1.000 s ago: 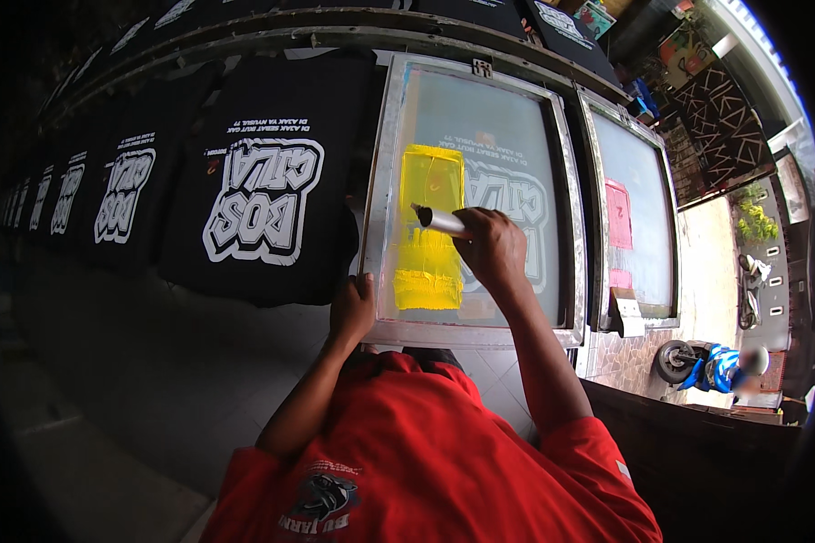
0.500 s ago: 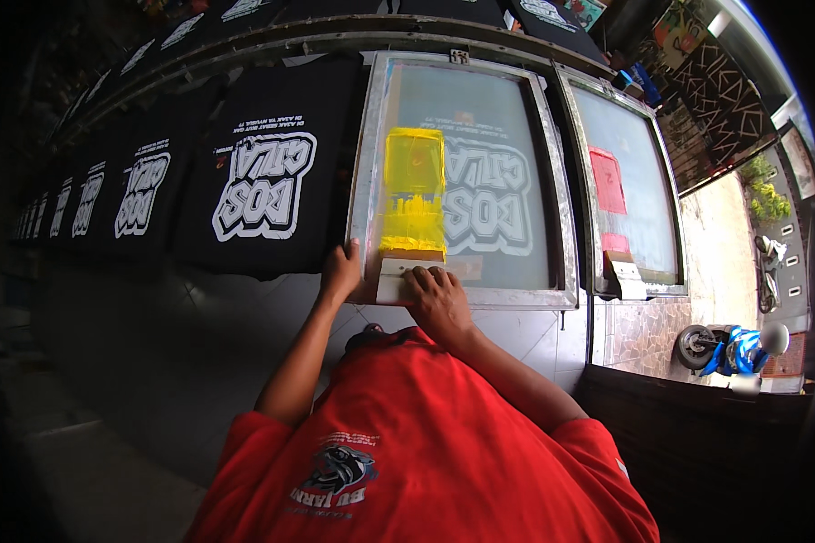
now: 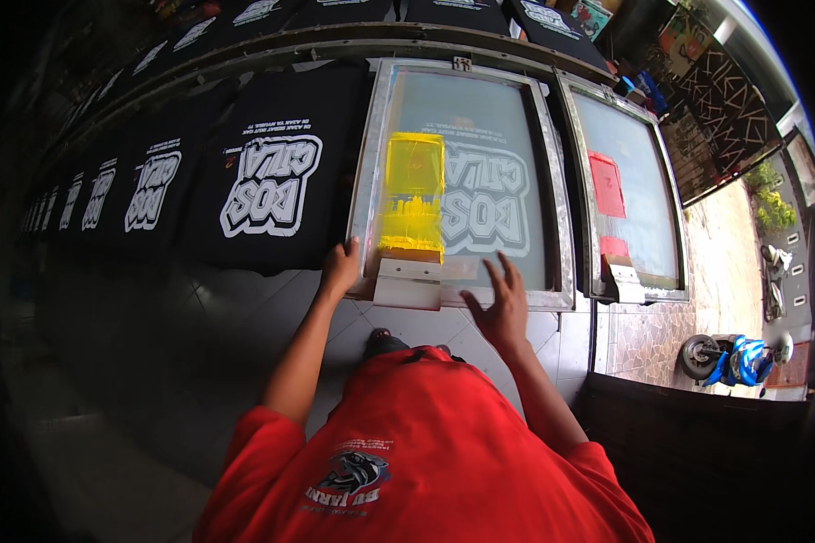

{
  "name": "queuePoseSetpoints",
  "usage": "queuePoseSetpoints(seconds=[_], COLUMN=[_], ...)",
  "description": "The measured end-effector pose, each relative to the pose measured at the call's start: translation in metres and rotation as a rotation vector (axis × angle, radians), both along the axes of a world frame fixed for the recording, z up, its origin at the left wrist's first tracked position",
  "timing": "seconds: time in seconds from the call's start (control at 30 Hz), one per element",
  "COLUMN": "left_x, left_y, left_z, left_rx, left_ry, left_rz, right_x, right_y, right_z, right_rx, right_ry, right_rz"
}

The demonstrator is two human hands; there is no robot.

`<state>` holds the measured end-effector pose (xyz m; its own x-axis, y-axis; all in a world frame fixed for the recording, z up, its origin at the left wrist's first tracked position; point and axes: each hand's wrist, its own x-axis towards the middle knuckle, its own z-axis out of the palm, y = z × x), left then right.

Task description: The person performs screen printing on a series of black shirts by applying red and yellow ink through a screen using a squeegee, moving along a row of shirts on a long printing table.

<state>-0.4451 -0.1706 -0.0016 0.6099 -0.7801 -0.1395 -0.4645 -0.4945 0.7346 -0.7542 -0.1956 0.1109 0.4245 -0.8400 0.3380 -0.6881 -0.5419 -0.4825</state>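
A metal-edged screen printing frame (image 3: 563,208) lies over a black shirt, whose white lettering shows through the mesh. My left hand (image 3: 340,269) is closed on the frame's near left corner. Bright yellow ink (image 3: 415,167) covers a strip on the left half of the mesh. A pale squeegee (image 3: 407,288) rests by itself against the near edge, its far end in the ink. My right hand (image 3: 501,299) is open, fingers spread, just right of the squeegee by the frame's near edge; it holds nothing. Whether its fingertips touch the frame I cannot tell.
To the left, black printed shirts (image 3: 267,185) lie in a long row. A second frame (image 3: 679,226) with red ink (image 3: 607,184) and its own squeegee (image 3: 623,281) is at the right. Another row of shirts runs behind a rail. A blue motorbike (image 3: 743,360) stands outside.
My right hand has let go of the squeegee and moved right, its fingers spreading. The left hand keeps its grip on the frame's corner. The squeegee stays against the near edge.
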Motion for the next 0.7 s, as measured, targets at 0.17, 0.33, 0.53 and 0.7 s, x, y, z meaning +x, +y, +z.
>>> queuePoseSetpoints(seconds=[0.17, 0.33, 0.53, 0.7], left_x=[0.0, -0.003, -0.005, -0.003], left_y=[0.001, -0.003, 0.002, 0.011], left_z=[0.001, 0.001, 0.013, 0.037], left_rx=[-0.013, -0.039, -0.052, -0.064], left_ry=[0.104, 0.141, 0.038, 0.111], left_rz=[-0.026, -0.057, -0.04, -0.07], right_x=[-0.114, -0.181, -0.143, -0.139], right_y=[-0.011, -0.022, -0.047, -0.042], right_z=[-0.029, -0.088, -0.069, -0.076], right_rx=[-0.01, 0.396, 0.576, 0.227], right_ry=[0.031, -0.301, -0.594, -0.535], right_rz=[-0.585, -0.761, -0.901, -0.982])
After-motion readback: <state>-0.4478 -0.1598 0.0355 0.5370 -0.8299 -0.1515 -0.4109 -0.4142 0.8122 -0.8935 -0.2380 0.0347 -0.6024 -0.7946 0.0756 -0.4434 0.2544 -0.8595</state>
